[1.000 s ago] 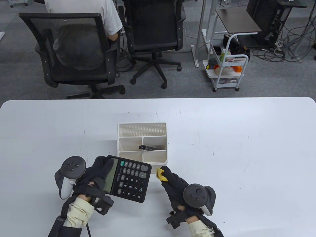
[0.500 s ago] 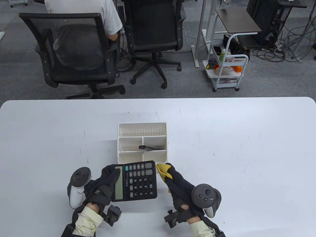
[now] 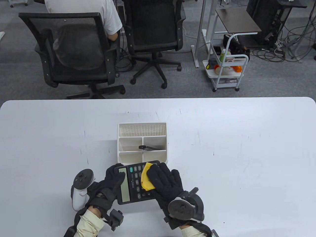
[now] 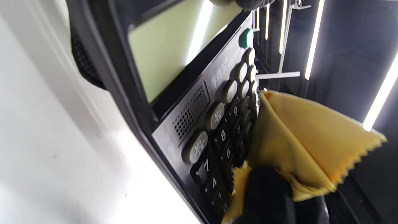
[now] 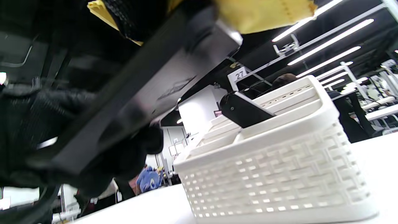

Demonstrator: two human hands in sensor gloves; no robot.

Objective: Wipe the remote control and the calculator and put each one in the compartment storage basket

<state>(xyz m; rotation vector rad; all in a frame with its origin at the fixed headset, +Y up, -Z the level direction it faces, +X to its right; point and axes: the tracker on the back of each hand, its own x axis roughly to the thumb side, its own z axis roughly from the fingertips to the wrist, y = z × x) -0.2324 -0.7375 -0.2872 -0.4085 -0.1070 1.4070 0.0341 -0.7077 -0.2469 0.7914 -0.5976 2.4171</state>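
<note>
My left hand (image 3: pixel 112 181) grips the black calculator (image 3: pixel 133 184) by its display end, thumb on top, holding it just above the table in front of the basket. Flat across the keys lies my right hand (image 3: pixel 165 181), pressing a yellow cloth (image 3: pixel 146 179) onto them. The left wrist view shows the display (image 4: pixel 174 53), the keys and the folded cloth (image 4: pixel 311 140) under a black fingertip (image 4: pixel 267 193). The white compartment basket (image 3: pixel 142 128) stands right behind. The black remote control (image 3: pixel 149 147) leans in its middle right compartment, also seen as remote (image 5: pixel 245 112) in basket (image 5: pixel 279 174).
The white table (image 3: pixel 234 148) spreads wide to the left and right of the basket. Beyond its far edge stand two office chairs (image 3: pixel 74 54), a seated person (image 3: pixel 98 14) and a small white cart (image 3: pixel 227 71).
My right hand has moved left from beside the calculator onto its keys, laying the cloth flat there. The left hand has brought the calculator slightly lower and to the right.
</note>
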